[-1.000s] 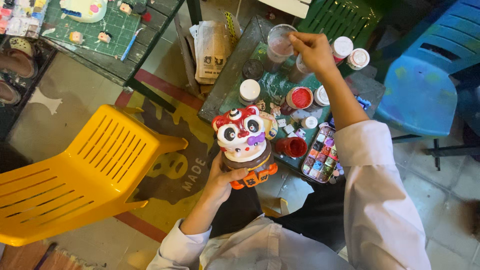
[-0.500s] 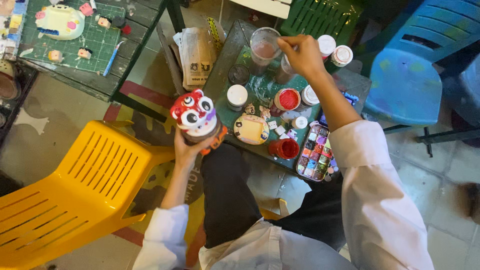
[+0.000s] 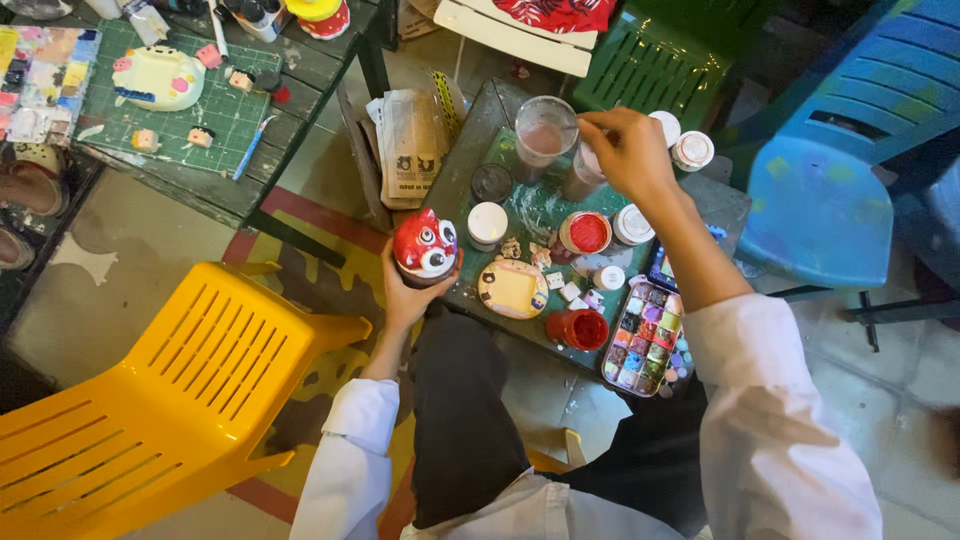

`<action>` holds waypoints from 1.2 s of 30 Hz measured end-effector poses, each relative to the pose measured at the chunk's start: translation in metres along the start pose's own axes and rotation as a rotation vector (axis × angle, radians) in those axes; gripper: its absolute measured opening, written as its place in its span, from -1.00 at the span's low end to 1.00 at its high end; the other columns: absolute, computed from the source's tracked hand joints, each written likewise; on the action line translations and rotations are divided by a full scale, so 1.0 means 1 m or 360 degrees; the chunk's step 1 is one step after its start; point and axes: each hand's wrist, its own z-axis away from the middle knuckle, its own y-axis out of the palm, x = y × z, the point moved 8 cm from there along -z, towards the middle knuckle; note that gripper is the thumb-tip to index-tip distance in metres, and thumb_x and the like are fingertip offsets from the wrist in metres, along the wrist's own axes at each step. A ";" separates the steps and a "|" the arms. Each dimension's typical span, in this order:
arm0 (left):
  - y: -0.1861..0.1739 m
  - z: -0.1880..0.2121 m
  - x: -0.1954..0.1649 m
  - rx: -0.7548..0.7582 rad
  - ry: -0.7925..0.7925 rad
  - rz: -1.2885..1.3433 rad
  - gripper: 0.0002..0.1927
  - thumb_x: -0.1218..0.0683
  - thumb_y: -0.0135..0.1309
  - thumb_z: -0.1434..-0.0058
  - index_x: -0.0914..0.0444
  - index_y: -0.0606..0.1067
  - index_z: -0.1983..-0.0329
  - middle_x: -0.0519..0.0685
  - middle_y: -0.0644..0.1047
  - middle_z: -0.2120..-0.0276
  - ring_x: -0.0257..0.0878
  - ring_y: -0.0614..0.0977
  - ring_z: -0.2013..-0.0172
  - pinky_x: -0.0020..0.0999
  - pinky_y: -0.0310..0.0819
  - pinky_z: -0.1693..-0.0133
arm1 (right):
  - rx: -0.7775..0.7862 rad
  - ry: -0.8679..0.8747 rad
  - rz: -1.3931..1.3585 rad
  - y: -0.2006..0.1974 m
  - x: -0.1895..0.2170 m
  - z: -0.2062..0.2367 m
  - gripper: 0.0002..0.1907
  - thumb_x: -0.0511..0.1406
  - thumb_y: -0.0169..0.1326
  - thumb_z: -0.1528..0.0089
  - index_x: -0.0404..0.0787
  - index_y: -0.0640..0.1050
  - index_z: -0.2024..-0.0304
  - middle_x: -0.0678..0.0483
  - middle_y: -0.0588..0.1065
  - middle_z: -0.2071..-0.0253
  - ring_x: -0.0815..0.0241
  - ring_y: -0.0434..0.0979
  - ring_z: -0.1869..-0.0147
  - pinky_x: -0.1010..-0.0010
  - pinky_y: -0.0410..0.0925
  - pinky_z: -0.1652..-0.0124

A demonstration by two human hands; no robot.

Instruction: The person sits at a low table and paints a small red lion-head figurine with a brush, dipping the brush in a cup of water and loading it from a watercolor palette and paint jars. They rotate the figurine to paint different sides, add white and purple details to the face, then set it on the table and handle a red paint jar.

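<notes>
Figurine [image 3: 425,247], red and white with big painted eyes, sits gripped in the left hand [image 3: 405,297] at the near left edge of the small green table [image 3: 480,135]
Left fingers wrap closed around the figurine's base; the right hand [image 3: 630,150], fingers pinched together on something too small to make out, hovers over the table's far side beside a clear cup of murky water [image 3: 543,135], with an open red paint pot [image 3: 586,233] and a paint palette tray [image 3: 645,340] toward the table's near right

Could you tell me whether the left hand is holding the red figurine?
Yes, the left hand grips the red figurine from below, beside the small table.
</notes>
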 end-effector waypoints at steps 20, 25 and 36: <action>-0.003 0.028 0.004 0.0161 -0.0011 -0.0388 0.35 0.03 0.63 0.26 0.34 0.03 -0.52 0.18 0.34 -0.35 -0.05 0.42 -0.33 -0.11 0.32 -0.34 | -0.0234 -0.0126 0.0283 -0.029 0.021 0.059 -0.80 -0.20 0.20 -0.42 -0.18 0.71 0.16 -0.10 0.60 0.37 -0.13 0.61 0.36 0.13 0.42 0.37; -0.027 0.046 0.001 -0.0024 0.0026 -0.0443 0.41 0.06 0.61 0.21 0.29 -0.06 -0.59 0.23 0.15 -0.50 0.03 0.21 -0.48 -0.03 0.03 -0.46 | -0.0178 -0.0085 0.0329 -0.031 0.018 0.059 -0.82 -0.23 0.20 -0.37 -0.18 0.72 0.16 -0.11 0.59 0.39 -0.14 0.61 0.37 0.12 0.41 0.39; -0.020 0.173 -0.014 -0.0389 -0.0455 0.0034 -0.29 0.13 0.28 -0.22 0.25 0.27 -0.41 0.09 0.39 -0.33 -0.07 0.43 -0.32 -0.11 0.24 -0.36 | -0.0264 -0.0131 0.0374 -0.034 0.015 0.065 -0.88 -0.31 0.16 -0.34 -0.17 0.69 0.22 -0.09 0.59 0.34 -0.14 0.60 0.30 0.12 0.40 0.35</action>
